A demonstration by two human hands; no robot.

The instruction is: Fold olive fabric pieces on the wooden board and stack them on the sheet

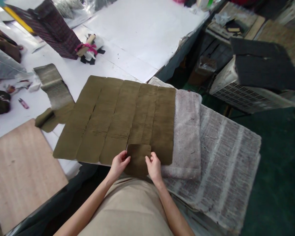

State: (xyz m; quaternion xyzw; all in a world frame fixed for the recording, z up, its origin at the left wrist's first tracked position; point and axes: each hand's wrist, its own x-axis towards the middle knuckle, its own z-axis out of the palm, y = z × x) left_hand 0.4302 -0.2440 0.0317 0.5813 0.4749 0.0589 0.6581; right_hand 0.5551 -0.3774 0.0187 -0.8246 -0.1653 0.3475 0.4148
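Observation:
Between my two hands is an olive-brown fabric piece [138, 160] with rounded corners. My left hand [118, 165] pinches its left edge, thumb toward the piece. On the opposite edge my right hand [153, 166] pinches it the same way. The piece is held close to my body, over the near edge of a row of olive fabric panels [108, 118]. These long panels lie side by side, with slight wrinkles and narrow gaps between them. Under their right side lies a grey fuzzy cloth [187, 131].
A larger grey striped pad [226, 157] extends to the right. At left are a wooden board [22, 167], an olive fabric strip [55, 87] and small pink snips [23, 103]. A dark striped fabric stack [54, 29] stands farther back on the white table [142, 29]. A white crate [238, 95] stands right.

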